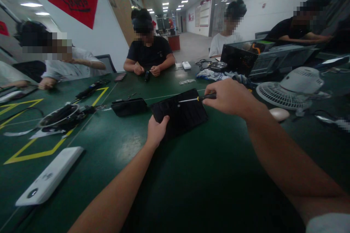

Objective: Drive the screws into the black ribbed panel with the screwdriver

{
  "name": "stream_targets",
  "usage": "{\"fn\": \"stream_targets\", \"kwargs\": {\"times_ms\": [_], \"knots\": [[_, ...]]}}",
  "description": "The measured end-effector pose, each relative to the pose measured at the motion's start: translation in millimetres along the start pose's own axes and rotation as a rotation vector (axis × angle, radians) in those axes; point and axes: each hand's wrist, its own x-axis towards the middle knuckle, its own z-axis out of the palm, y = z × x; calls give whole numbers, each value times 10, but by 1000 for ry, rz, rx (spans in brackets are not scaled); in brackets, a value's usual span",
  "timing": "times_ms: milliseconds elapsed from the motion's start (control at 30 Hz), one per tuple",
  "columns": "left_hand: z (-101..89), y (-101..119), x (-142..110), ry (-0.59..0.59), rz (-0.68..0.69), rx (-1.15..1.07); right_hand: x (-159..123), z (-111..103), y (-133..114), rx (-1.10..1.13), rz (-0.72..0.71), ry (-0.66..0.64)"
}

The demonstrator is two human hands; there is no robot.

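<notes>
Bare forearms (131,174) come in low, reaching out over a green table (191,178) with four people (149,49) around its far side. At the right stands an opened computer tower (281,58); nearer sits a white fan (296,83) with a round grille. Between the forearms, near the middle of the table, is a black folding case (188,116), opened out and slightly slanted. The left hand (158,129) grips its near left corner — thumb on top, the other fingers mostly hidden beneath. A smaller black pouch (129,107) lies just left of it. The right hand (228,96) has its thumb and index finger pinched on a screwdriver's dark handle, the other fingers curled in. That slim screwdriver (207,97) points left, its shaft over the case — whether the tip touches, I can't tell. Close by the tip shows a small pale stud (178,105).
</notes>
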Motion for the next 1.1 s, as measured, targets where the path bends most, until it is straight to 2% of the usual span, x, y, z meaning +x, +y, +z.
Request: {"fn": "stream_targets", "kwargs": {"times_ms": [1100], "knots": [[20, -38, 14, 7, 8, -14, 40, 92, -22, -19, 18, 40]]}}
